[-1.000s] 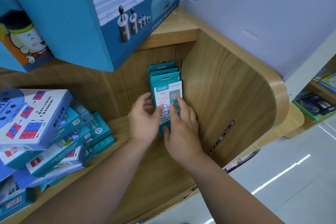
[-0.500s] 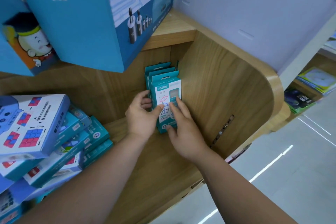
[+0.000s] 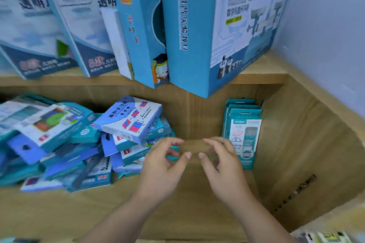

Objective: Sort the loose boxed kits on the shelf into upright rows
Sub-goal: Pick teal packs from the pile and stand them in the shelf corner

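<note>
- Work area: a heap of loose teal, blue and white cardboard kit boxes (image 3: 69,144) lies on the left of the lower wooden shelf (image 3: 177,213), with boxes flat and tilted across one another. A white flat box printed with red and blue squares (image 3: 130,118) sits tilted on top at the heap's right end.
- Sorted stock: an upright row of slim teal cardboard boxes (image 3: 245,130) stands in the far right corner, beside the wooden side panel (image 3: 308,144).
- Handling judgement: the boxes look light, stiff-walled and smooth-printed. They should lift easily one at a time, but are liable to slide if the heap is disturbed low down. They are best taken from the top, with the thumb on one broad face and the fingers on the other. Corners and hang-tabs would likely crush under a hard squeeze.
- Left hand (image 3: 164,167): raised over the shelf between heap and row, fingers loosely curled, thumb apart, holding nothing. The fingertips are near the heap's right edge; contact cannot be confirmed.
- Right hand (image 3: 225,169): just beside the row's front box, fingers loosely curled, empty. Blur prevents telling whether it touches the box.
- Outside the job: tall blue cartons (image 3: 189,35) stand on the shelf above.
</note>
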### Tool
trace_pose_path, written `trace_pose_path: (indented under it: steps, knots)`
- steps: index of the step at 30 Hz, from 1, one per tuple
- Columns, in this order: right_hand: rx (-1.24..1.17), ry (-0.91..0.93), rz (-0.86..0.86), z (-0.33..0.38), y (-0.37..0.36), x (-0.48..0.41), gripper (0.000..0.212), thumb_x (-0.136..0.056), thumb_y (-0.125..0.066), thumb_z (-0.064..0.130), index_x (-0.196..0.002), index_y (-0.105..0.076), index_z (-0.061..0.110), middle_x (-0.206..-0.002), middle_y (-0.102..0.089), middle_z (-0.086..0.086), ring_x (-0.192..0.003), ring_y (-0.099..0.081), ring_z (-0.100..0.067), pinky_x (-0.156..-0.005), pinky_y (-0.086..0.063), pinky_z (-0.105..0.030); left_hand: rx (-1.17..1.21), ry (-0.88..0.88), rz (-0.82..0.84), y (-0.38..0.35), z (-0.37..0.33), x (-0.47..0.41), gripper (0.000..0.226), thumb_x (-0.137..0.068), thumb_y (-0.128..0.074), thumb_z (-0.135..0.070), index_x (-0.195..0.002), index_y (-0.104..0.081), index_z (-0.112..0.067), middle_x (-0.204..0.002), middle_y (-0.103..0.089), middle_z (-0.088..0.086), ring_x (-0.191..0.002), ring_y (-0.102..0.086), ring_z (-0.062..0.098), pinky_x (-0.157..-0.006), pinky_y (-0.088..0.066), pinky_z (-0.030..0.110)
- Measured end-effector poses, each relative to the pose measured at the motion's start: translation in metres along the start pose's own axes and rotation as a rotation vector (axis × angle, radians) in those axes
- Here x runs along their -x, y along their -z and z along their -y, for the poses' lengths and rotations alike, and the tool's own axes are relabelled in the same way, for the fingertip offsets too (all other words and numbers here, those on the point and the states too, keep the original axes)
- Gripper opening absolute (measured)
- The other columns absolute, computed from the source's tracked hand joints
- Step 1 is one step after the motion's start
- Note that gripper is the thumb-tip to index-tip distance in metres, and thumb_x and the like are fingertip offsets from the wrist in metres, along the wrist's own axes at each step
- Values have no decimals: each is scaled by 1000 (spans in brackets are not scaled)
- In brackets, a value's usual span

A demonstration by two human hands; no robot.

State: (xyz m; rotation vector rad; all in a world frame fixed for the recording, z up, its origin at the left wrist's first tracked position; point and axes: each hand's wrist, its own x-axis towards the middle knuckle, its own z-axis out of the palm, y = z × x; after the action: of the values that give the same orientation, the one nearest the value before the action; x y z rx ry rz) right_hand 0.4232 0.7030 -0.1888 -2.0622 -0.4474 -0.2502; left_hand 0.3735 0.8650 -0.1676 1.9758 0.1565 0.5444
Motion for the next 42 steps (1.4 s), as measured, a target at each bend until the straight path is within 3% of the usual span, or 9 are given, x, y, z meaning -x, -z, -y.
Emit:
trace_pose_path:
  steps: [6,11,15,18,22,28,33,38,42]
  knots:
    - [-117,91,127,28,-31,-3,44,-84,-58,51,-122,-63,29,-123,-50,17,-112,-56,-6,-91,-53,-43,-94,87,-234,61,-11,40,25,-81,-80,-20,-94,-66,-36,-90,-66,-11,-73,-62,7,-64,-47,16]
    - [-154,205,181,71,-51,-4,39,-85,-62,46,-119,-64,30,-119,-50,17,-114,-53,-5,-99,-48,-36,-241,127,-423,120,-18,57,24,-83,-77,-29,-99,-63,-39,-94,-65,-12,-81,-63,8,-67,-52,27]
    - [-34,357,201,112,-62,-10,39,-84,-61,49,-118,-66,30,-116,-51,15,-112,-47,-8,-98,-40,-27,-448,133,-520,169,-17,56,33,-83,-75,-37,-112,-60,-32,-106,-56,-18,-92,-56,3,-79,-51,34]
    - [145,465,169,134,-74,-20,44,-82,-57,55,-118,-66,31,-115,-55,11,-112,-47,-17,-96,-40,-36,-625,95,-574,206,-14,47,42,-82,-76,-40,-117,-59,-25,-110,-56,-9,-99,-53,14,-88,-49,40]
    - [367,476,168,144,-98,-36,50,-79,-54,63,-119,-65,34,-127,-55,6,-126,-43,-24,-101,-34,-45,-833,101,-554,250,-6,31,57,-77,-77,-50,-123,-61,-20,-121,-58,2,-116,-50,26,-99,-38,40]
    - [571,446,173,170,-132,-43,55,-81,-48,68,-122,-65,36,-130,-60,5,-140,-36,-31,-115,-21,-57,-1054,166,-486,311,19,-3,74,-77,-66,-67,-136,-54,-24,-138,-50,9,-127,-41,35,-103,-39,50]
    - [743,323,261,208,-151,-47,63,-86,-37,74,-138,-49,41,-142,-52,8,-147,-25,-30,-117,-10,-63,-1173,302,-247,347,46,-23,84,-76,-61,-71,-146,-42,-31,-152,-38,13,-134,-34,38,-108,-34,47]
    - [716,336,387,228,-182,-42,81,-78,-9,84,-148,-29,48,-158,-32,9,-152,-12,-27,-120,-3,-60,-1085,189,-252,361,64,-25,83,-72,-52,-67,-140,-52,-19,-133,-50,18,-119,-41,40,-100,-39,49]
    - [695,304,404,237,-200,-37,87,-73,-5,86,-148,-29,49,-160,-25,10,-152,-13,-22,-121,-5,-58,-1016,119,-279,370,68,-21,84,-77,-41,-68,-138,-55,-12,-130,-50,20,-116,-43,40,-101,-38,49]
